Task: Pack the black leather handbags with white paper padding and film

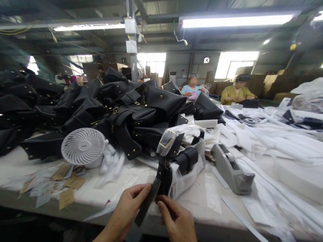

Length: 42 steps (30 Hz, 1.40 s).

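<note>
A black strap [148,205] hangs off the near table edge, pinched between the thumb and fingers of my left hand [126,214]. My right hand [179,222] is closed on its right side, fingertips at the dark lower part of the strap where it meets the bag; the exact grip is partly hidden. Behind my hands lies a black handbag [186,160], partly wrapped in white paper [192,179]. A buckle [167,142] under translucent wrapping stands at the top of the strap.
A large pile of black bags [139,114] fills the left and middle. A white fan [83,146], brown tags [66,198], a grey tape dispenser [231,171] and white paper strips [289,147] lie around. Two people [192,89] work across the table.
</note>
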Each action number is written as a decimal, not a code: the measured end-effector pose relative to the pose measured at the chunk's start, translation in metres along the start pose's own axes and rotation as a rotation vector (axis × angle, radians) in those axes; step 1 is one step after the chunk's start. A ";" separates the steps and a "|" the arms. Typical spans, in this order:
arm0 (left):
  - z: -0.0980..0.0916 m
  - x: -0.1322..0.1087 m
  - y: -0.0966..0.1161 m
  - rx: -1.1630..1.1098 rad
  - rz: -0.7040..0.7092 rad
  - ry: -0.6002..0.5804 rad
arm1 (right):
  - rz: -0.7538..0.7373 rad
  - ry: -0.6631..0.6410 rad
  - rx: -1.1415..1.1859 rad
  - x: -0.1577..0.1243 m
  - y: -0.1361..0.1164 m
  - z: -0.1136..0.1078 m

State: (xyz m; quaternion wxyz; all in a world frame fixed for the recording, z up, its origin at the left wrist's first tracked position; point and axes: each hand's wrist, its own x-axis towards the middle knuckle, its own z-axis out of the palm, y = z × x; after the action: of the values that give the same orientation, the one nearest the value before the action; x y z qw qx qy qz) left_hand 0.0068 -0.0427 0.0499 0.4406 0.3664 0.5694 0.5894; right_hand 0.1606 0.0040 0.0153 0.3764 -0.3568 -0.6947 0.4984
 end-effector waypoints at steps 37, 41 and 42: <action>0.008 0.034 0.016 -0.195 0.138 0.098 | 0.133 0.147 0.223 0.026 -0.043 0.021; -0.003 0.028 0.016 -0.095 0.146 0.067 | 0.131 0.173 0.203 0.027 -0.044 0.019; -0.004 0.026 0.015 -0.083 0.146 0.053 | 0.130 0.170 0.204 0.027 -0.043 0.019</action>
State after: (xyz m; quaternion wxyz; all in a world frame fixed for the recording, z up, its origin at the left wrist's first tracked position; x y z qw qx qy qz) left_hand -0.0074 -0.0188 0.0630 0.3960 0.3729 0.5277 0.6524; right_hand 0.1260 0.0085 0.0573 0.4351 -0.4017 -0.5817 0.5576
